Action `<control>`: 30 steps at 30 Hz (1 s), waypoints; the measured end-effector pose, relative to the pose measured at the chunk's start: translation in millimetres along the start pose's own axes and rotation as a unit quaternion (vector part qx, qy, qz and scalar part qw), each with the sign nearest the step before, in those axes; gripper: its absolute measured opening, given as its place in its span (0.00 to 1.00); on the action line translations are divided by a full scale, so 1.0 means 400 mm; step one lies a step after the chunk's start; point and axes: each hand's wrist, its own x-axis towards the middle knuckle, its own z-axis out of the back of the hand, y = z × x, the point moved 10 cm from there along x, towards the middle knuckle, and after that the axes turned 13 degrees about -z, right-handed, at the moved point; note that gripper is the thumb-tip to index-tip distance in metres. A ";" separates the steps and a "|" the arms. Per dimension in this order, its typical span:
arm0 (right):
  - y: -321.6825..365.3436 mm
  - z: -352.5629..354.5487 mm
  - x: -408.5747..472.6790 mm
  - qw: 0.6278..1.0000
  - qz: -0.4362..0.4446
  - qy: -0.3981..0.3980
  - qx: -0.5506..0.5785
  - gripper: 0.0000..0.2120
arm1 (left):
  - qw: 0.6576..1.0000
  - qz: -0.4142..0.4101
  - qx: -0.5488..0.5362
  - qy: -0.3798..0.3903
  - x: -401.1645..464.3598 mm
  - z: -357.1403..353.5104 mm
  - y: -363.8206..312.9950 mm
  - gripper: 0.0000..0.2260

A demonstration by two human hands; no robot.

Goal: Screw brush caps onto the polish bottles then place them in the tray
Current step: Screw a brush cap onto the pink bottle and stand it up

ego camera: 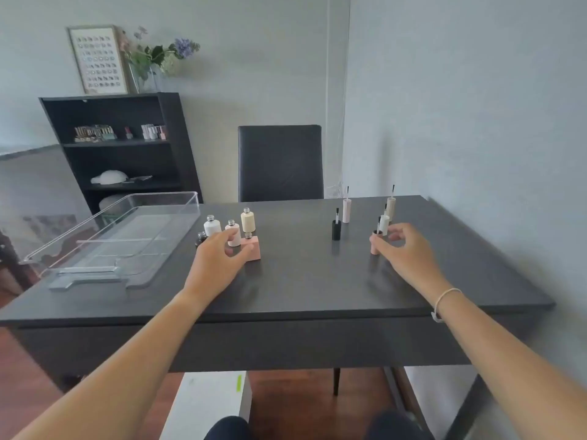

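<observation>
A: One dark table (pixel 301 281) carries every item; all positions below are given relative to it. What sits at its left end?

B: The clear tray (pixel 95 242), overhanging the table's left edge, with nothing visible inside.

A: And the hands?

B: The left hand (pixel 219 262) is over the table's left-centre. Thumb and fingers are closed around the pink square bottle (pixel 252 249), which stands upright on the tabletop. The right hand (pixel 403 246) is over the right-centre, fingers curled and pinched on the pink brush cap (pixel 375 244), which stands on the table with its brush pointing up.

A: Remaining bottles?

B: Four, all uncapped and upright on the table just beyond the left hand: a cream bottle (pixel 248 220), a white bottle (pixel 212 225), a pale pink bottle (pixel 233 234) and a small dark bottle (pixel 201 238), partly hidden by the fingers.

A: Remaining caps?

B: Four, brush up, toward the table's far right: a beige cap (pixel 391 207), a light pink cap (pixel 346 210), a white cap (pixel 383 224) just behind the right fingers, and a black cap (pixel 336 229) nearer the table's middle.
</observation>
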 end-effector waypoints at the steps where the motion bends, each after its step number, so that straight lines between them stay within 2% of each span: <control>1: 0.002 -0.001 -0.002 1.000 -0.004 -0.003 -0.004 0.19 | 1.000 0.012 -0.006 -0.003 -0.003 0.001 0.003 0.23; 6: 0.022 -0.077 0.022 0.999 -0.013 0.032 -0.030 0.14 | 0.998 0.054 -0.013 -0.009 -0.002 -0.003 0.050 0.20; 13: 0.055 -0.087 0.005 0.999 0.021 0.038 -0.005 0.05 | 0.997 0.055 -0.049 0.002 0.012 -0.038 0.033 0.14; 17: 0.111 -0.146 -0.008 0.996 0.056 0.073 0.001 0.05 | 0.997 0.053 -0.063 0.003 0.025 -0.044 0.040 0.09; 23: 0.193 -0.259 -0.029 0.983 0.096 0.153 0.034 0.05 | 0.994 0.035 -0.106 0.006 0.054 -0.076 0.020 0.10; 28: 0.239 -0.303 -0.021 0.977 0.118 0.168 0.057 0.04 | 0.992 -0.009 -0.126 0.005 0.084 -0.102 -0.019 0.09; 30: 0.248 -0.316 -0.016 0.973 0.117 0.181 0.079 0.07 | 0.991 -0.022 -0.135 0.003 0.095 -0.108 -0.028 0.08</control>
